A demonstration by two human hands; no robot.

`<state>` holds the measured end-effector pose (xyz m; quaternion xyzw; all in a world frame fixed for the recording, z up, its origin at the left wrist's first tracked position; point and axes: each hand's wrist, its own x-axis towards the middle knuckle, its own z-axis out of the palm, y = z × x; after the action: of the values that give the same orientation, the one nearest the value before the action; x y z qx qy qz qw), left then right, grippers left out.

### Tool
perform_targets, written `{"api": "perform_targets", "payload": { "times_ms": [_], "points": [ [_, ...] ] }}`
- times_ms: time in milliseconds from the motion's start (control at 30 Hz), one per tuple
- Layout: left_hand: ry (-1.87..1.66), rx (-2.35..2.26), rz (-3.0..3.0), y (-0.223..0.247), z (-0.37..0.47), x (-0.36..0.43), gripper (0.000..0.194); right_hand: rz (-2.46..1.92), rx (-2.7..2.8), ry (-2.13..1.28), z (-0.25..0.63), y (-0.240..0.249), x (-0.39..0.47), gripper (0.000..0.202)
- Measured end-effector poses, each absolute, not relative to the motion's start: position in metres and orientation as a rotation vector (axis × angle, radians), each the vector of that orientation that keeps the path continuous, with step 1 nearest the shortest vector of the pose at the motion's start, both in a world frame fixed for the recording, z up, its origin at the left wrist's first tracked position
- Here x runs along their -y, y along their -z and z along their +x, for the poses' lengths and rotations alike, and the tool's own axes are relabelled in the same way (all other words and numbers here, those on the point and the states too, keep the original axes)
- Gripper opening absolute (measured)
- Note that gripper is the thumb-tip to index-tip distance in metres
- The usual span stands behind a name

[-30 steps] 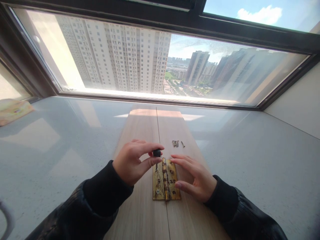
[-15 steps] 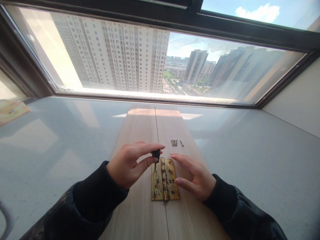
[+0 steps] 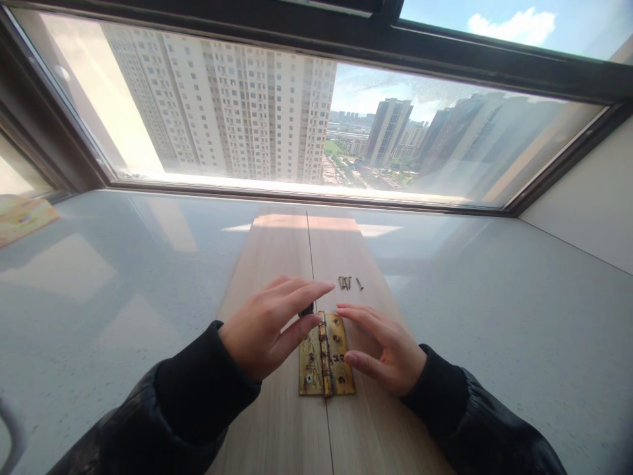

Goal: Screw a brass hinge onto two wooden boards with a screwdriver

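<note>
A brass hinge [image 3: 307, 389] lies unfolded across the seam between two pale wooden boards [image 3: 277, 257]. One screw head shows in its lower left hole. My left hand [image 3: 270, 323] is around a short black screwdriver [image 3: 307, 309] at the hinge's upper left; thumb and fingers hide most of the tool. Over the hinge's right edge is my right hand [image 3: 388, 349], fingers apart and holding nothing, thumb near the right leaf. Several loose screws [image 3: 345, 283] lie on the right board beyond the hinge.
The boards rest on a white speckled counter [image 3: 163, 284] that runs up to a dark window frame [image 3: 316, 200]. A yellowish patterned object [image 3: 22, 221] sits at the far left. A grey curved thing [image 3: 14, 432] shows at the lower left edge.
My left hand has moved slightly right and rotated, its fingers covering more of the screwdriver. My right hand and the hinge have hardly moved.
</note>
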<state>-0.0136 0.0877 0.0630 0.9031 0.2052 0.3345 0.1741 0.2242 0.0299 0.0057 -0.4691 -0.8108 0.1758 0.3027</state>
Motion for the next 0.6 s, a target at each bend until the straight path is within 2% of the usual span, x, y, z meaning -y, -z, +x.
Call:
{"api": "perform_targets", "payload": {
  "times_ms": [67, 133, 200, 300, 467, 600],
  "points": [
    [-0.910, -0.522, 2.493, -0.0643, -0.0157, -0.0883, 0.037, -1.240, 2.151, -0.462, 0.2244, -0.0050, -0.0300, 0.056],
    [-0.966, -0.527, 2.444, -0.0647, -0.0158, -0.0886, 0.031, -1.241, 2.155, -0.447, 0.2245, -0.0047, -0.0301, 0.056],
    [-1.088, -0.645, 2.438, -0.0634, -0.0144, -0.0890, 0.021, -1.250, 2.165, -0.435, 0.2243, -0.0052, -0.0301, 0.055],
    [-1.222, -0.838, 2.477, -0.0588, -0.0119, -0.0904, 0.023, -1.260, 2.166, -0.435, 0.2236, -0.0067, -0.0298, 0.055],
    [-1.025, -0.678, 2.469, -0.0554, -0.0128, -0.0899, 0.037, -1.257, 2.152, -0.445, 0.2228, -0.0073, -0.0294, 0.053],
    [-0.896, -0.651, 2.239, -0.0619, -0.0137, -0.0860, 0.036, -1.249, 2.150, -0.435, 0.2224, -0.0073, -0.0291, 0.053]
  ]
}}
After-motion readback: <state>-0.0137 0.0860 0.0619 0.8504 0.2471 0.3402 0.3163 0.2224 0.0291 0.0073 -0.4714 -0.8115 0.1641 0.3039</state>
